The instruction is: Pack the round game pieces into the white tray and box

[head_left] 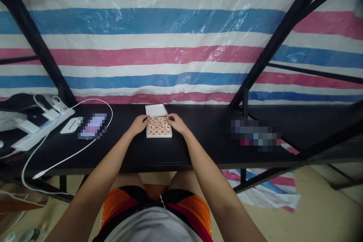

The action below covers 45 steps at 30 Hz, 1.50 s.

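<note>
A shallow white box sits on the black desk in front of me, filled with rows of round Chinese chess pieces marked with red characters. At the box's back left corner is my left hand, its fingers curled against the side and rim. My right hand grips the back right corner in the same way, thumb and fingers bent at the edge. Just behind the box lies a white lid, touching or nearly touching it. The undersides of both hands' fingers are partly hidden.
On the left of the desk are a white power strip with plugs, a looping white cable, a white flat device and a blurred-out phone-like item. Blurred objects lie right. Black metal posts flank a striped tarp.
</note>
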### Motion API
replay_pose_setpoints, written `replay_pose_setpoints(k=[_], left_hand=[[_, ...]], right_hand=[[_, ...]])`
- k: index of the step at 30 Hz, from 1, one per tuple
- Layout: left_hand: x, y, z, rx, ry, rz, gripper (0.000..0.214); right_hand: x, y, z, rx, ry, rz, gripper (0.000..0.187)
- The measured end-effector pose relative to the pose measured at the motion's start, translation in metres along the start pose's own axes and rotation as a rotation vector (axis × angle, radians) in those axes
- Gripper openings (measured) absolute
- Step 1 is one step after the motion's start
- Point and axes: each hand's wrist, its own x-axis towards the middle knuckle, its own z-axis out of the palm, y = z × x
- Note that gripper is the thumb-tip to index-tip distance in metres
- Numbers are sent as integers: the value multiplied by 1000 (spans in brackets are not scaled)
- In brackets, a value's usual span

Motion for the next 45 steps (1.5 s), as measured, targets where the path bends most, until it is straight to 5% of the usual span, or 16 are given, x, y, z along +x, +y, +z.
replay_pose_setpoints(k=[14,20,28,45], left_hand=[[-1,1,-1,0,-1,-11,36],[-1,2,-1,-14,2,-10,35],[-1,2,-1,-18,7,-7,35],[-2,1,-2,34,17,-22,34]], right_hand=[[-3,-1,-1,163,115,-4,25],[-5,6,-6,-119,294,100,21],[-8,12,-3,-389,217,46,11],[-10,4,-4,-310,166,28,21]])
